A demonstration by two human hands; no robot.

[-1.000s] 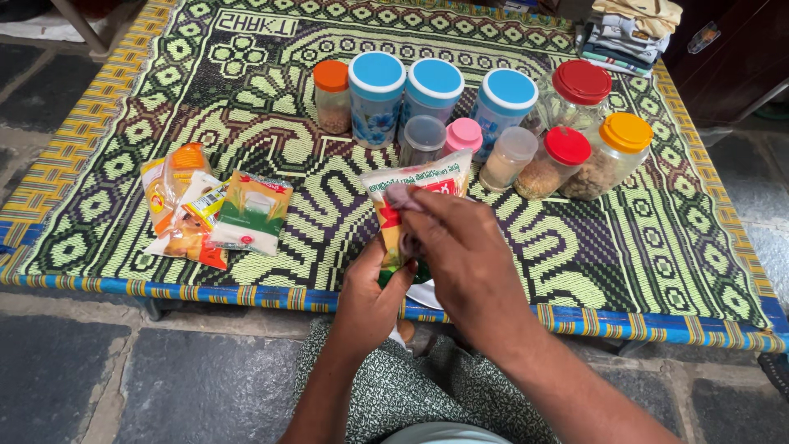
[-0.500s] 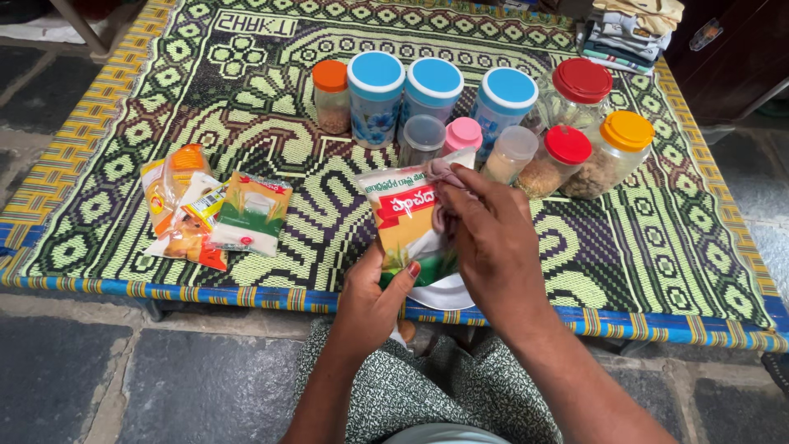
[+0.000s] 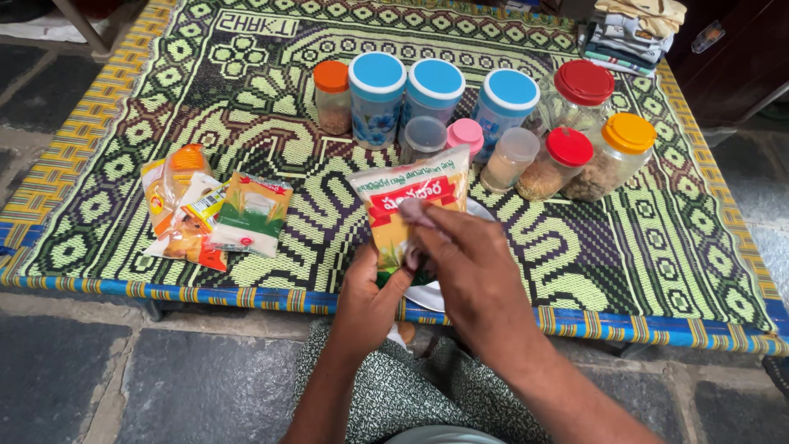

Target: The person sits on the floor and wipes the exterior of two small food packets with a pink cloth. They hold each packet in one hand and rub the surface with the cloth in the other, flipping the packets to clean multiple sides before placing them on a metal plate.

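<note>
1. The left hand (image 3: 370, 300) grips the lower end of a sealed plastic food packet (image 3: 404, 201), holding it upright over the near edge of the woven mat (image 3: 657, 238).
2. The right hand (image 3: 468, 267) lies across the packet's front, its fingers pressing a small crumpled pinkish cloth (image 3: 413, 212) against the glossy wrapper; thumb and fingers are closed on the cloth.
3. The packet is cream with a red band across it and green at the bottom, smooth and shiny. The hands hide its lower half.
4. Under the packet a white plate (image 3: 423, 294) rests on the mat, mostly hidden by the hands.
5. Just behind the packet stand a clear-lidded jar (image 3: 424, 136), a pink-lidded jar (image 3: 466, 134) and another small clear jar (image 3: 508, 156).
6. Farther behind the packet are three tall tubs with round blue lids (image 3: 434, 82) and an orange-lidded jar (image 3: 332, 94) of brown grains.
7. To the right of the packet are two red-lidded jars (image 3: 555, 160) and a larger orange-lidded jar (image 3: 612, 152), all transparent with granular contents.
8. Well to the left of the packet, several flat pouches (image 3: 209, 210) in orange, yellow and green lie overlapping.
9. The mat is plastic weave, green and dark patterned, edged blue and yellow.
10. Folded clothes (image 3: 629, 33) sit far behind the packet, at the right corner.
</note>
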